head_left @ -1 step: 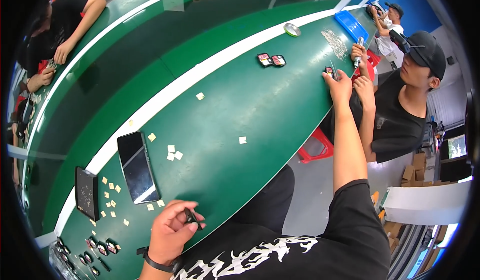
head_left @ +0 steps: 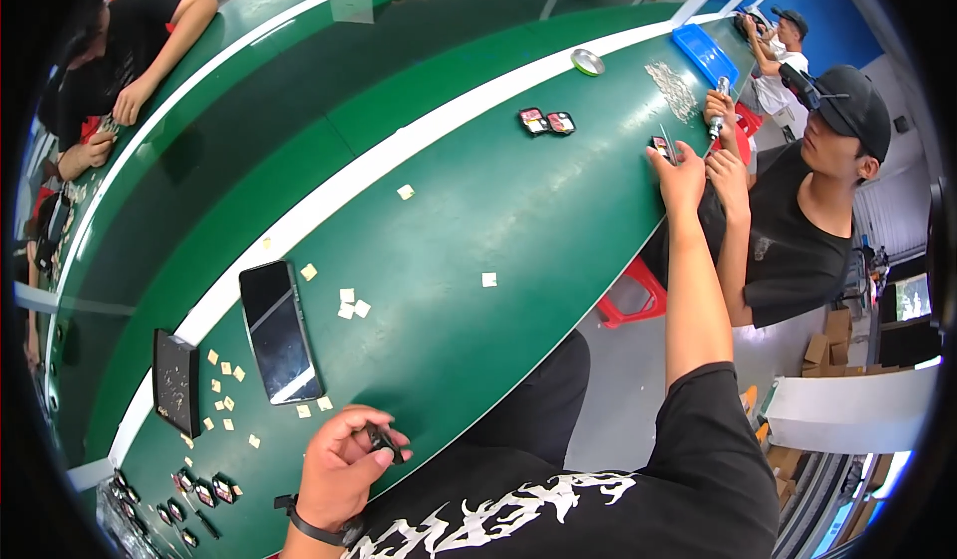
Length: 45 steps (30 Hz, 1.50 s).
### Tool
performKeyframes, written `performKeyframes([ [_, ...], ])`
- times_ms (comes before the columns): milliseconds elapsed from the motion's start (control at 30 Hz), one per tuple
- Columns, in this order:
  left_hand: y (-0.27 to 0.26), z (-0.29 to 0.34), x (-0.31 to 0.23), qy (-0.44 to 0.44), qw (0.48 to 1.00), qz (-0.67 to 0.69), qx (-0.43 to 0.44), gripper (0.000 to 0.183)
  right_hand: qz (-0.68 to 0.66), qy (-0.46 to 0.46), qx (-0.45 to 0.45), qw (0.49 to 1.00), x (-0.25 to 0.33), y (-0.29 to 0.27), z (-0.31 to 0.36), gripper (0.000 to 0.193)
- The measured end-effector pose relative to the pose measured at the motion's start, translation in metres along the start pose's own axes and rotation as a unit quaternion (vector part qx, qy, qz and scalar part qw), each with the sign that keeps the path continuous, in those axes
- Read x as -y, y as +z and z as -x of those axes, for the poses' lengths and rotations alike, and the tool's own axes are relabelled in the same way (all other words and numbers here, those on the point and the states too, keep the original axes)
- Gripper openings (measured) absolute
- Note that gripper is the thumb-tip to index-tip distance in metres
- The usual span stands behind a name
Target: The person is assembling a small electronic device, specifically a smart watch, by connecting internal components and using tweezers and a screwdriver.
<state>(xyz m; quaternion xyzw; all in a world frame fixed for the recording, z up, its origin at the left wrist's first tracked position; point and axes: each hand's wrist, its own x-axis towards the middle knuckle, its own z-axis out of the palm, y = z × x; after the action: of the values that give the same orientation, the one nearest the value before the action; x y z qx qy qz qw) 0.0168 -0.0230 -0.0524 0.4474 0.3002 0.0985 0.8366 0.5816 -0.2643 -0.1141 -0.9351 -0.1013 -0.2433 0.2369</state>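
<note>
Near the table's front edge, my left hand point(head_left: 344, 459) is closed, pinching a small black part point(head_left: 383, 443) between thumb and fingers. The part's exact kind cannot be made out. Stretched far to the right, my right hand point(head_left: 682, 182) has its thumb and fingers around a small black case point(head_left: 661, 146) with a pale and red face. A thin, pointed metal tool point(head_left: 667, 138), like tweezers, sticks up by those fingers. Two similar black cases point(head_left: 547, 121) lie side by side farther back. A dark phone point(head_left: 280, 332) rests beyond my left hand.
Small cream squares point(head_left: 347, 306) are scattered about the green table point(head_left: 439, 370). A black tray point(head_left: 176, 383) and several black parts point(head_left: 204, 491) lie left. Back right are a round tin point(head_left: 588, 62), small pale pieces point(head_left: 671, 90) and a blue tray point(head_left: 704, 54). A co-worker point(head_left: 797, 210) holds a silver cylindrical tool point(head_left: 718, 110).
The whole view has shifted slightly, so the table items appear a little farther right. Both hands keep nearly the same pose and hold.
</note>
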Motion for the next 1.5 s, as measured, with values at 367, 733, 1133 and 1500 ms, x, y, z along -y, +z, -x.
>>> performKeyframes([
  [367, -0.075, 0.089, 0.014, -0.062, 0.985, -0.023, -0.157, 0.027, -0.262, -0.263, 0.363, 0.854, 0.142, 0.037, 0.034, 0.062],
  [733, -0.181, 0.198, 0.021, 0.192, 0.842, 0.038, -0.503, 0.022, -0.204, -0.236, 0.271, 0.911, 0.087, 0.060, 0.007, 0.050],
  [1133, -0.303, 0.255, 0.014, 0.135, 0.699, -0.215, -0.668, 0.025, -0.397, -0.207, 0.359, 0.819, 0.163, -0.091, 0.209, 0.048],
  [1500, -0.120, 0.146, -0.012, 0.210, 0.855, -0.266, -0.392, 0.040, -0.542, -0.344, 0.402, 0.653, 0.278, -0.165, 0.341, 0.048],
])
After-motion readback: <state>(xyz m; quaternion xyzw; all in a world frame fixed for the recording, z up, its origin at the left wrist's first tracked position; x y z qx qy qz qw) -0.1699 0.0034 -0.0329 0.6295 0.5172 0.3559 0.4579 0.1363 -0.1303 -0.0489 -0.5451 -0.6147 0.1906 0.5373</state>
